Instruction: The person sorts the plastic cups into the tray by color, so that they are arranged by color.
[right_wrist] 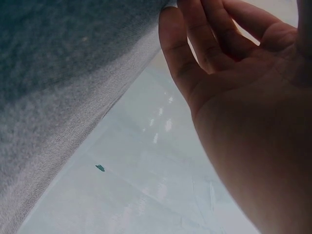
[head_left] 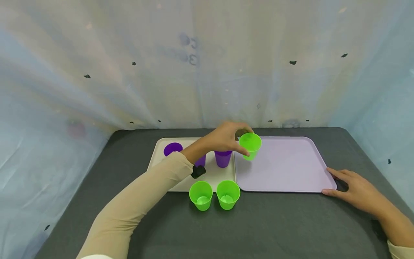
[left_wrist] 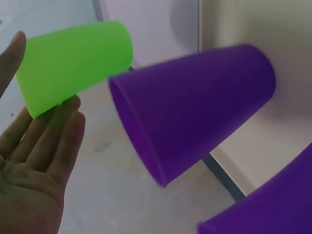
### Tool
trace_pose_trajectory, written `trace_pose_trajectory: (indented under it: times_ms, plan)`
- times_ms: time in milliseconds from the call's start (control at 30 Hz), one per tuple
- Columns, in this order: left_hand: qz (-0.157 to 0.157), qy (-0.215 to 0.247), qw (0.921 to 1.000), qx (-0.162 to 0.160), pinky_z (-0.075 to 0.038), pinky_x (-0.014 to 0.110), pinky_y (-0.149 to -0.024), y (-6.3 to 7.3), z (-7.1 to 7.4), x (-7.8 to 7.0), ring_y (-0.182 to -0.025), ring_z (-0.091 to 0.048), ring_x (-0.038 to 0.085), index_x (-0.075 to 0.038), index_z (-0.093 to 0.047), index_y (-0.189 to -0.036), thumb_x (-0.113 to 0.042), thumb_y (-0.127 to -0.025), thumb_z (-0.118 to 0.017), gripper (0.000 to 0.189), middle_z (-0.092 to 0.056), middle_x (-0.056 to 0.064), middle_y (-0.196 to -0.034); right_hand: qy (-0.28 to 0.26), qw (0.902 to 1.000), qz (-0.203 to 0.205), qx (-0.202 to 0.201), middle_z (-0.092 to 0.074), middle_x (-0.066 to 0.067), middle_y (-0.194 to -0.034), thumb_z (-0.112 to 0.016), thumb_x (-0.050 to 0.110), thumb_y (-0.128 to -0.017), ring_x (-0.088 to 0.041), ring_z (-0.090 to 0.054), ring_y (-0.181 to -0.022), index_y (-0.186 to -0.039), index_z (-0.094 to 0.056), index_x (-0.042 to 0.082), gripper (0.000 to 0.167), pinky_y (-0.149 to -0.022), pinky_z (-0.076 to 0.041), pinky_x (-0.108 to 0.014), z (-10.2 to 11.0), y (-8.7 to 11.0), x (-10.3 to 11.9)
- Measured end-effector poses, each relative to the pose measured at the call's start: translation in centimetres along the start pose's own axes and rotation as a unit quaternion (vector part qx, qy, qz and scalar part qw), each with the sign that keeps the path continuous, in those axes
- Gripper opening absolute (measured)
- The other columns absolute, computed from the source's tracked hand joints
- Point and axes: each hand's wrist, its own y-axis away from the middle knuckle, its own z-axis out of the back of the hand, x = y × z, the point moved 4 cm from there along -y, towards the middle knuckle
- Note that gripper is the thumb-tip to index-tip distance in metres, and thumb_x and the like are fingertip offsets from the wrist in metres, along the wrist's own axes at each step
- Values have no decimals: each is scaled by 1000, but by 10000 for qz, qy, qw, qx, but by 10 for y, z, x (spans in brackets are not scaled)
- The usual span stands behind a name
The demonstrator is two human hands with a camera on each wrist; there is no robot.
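Note:
My left hand [head_left: 228,138] pinches a green cup [head_left: 253,154] near its rim, thumb on one side and fingers on the other. The cup is upright over the left end of a lilac tray [head_left: 284,165]. In the left wrist view, the same green cup [left_wrist: 78,61] lies between thumb and fingertips, close to a purple cup [left_wrist: 195,107]. At the lilac tray's front right corner, my right hand [head_left: 359,189] touches the edges with thumb and fingers spread around the corner. The right wrist view shows its fingers [right_wrist: 204,44] extended and slightly bent.
A beige tray [head_left: 160,158] adjoins the lilac one on the left. It bears a purple cup [head_left: 223,160] and others partly behind my left forearm. In front stand two green cups, one left [head_left: 201,196] and one right [head_left: 228,195], on the dark grey tabletop [head_left: 265,226].

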Motion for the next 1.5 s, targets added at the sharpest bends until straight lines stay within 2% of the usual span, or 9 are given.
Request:
trace_pose_trajectory:
  times_ms: [133,300,433,600,1033,1167,1267,1400,1500]
  plan:
    - [-20,-239,9993,285,-53,22,-86,-9,-7,5,-106,-64,13,-14,-62,-131,-33,-72,-91,68,-68,0,-123,9,10000,14,-10,-55,-32,-127,-78,51,-81,-51,-54,-111,-144,-47,-4,89,-81,-46,-65,0,1,1]
    - [94,-535,9962,681,-53,26,-95,-18,-19,10,-118,-63,18,-14,-60,-135,-32,-75,-89,69,-64,1,-133,94,9999,-68,-11,-55,-34,-125,-78,53,-80,-52,-55,-109,-143,-47,-6,92,-80,-47,-65,1,2,2]
    - [247,-770,9929,877,-50,28,-101,-23,-27,14,-125,-60,18,-14,-58,-137,-33,-76,-88,70,-62,0,-137,119,9998,-143,51,-54,-35,-126,-77,54,-81,-53,-54,-109,-144,-45,-7,94,-80,-46,-65,1,1,1]
    - [369,-681,9919,1002,-50,26,-102,-25,-33,20,-126,-59,17,-13,-58,-138,-34,-76,-87,72,-62,1,-138,61,9998,-140,93,-54,-35,-126,-77,54,-81,-53,-54,-109,-144,-45,-7,93,-80,-46,-66,-1,1,0]
    - [477,-444,9922,1062,-49,28,-104,-24,-33,28,-125,-60,20,-14,-54,-142,-34,-80,-85,72,-61,4,-138,105,9998,-138,84,-54,-35,-125,-77,54,-81,-53,-54,-108,-143,-46,-7,93,-80,-46,-66,0,2,0]
    - [508,-332,9923,1077,-46,32,-109,-19,-34,27,-132,-55,21,-16,-42,-151,-35,-80,-85,85,-56,4,-144,76,9998,-137,91,-55,-35,-124,-77,53,-81,-53,-54,-108,-143,-46,-8,93,-80,-46,-66,-1,3,0]
    - [398,-219,9947,927,-41,36,-115,-11,-28,23,-139,-48,21,-20,-33,-155,-36,-79,-85,93,-52,3,-149,47,9998,-165,102,-54,-35,-125,-77,54,-82,-53,-53,-109,-143,-45,-8,93,-81,-45,-66,-2,2,0]
    - [105,-17,9988,478,-39,38,-116,9,-11,15,-142,-45,18,-22,-38,-153,-37,-81,-83,86,-50,-1,-151,30,9998,-155,97,-53,-36,-126,-76,53,-82,-53,-53,-109,-144,-45,-8,93,-81,-45,-66,0,-2,-1]
    - [34,137,9996,226,-40,37,-115,29,-1,12,-139,-47,14,-22,-44,-150,-38,-84,-80,77,-51,-5,-149,-54,9999,-124,41,-54,-35,-126,-77,52,-82,-53,-53,-110,-144,-45,-7,91,-80,-45,-66,-1,0,-5]
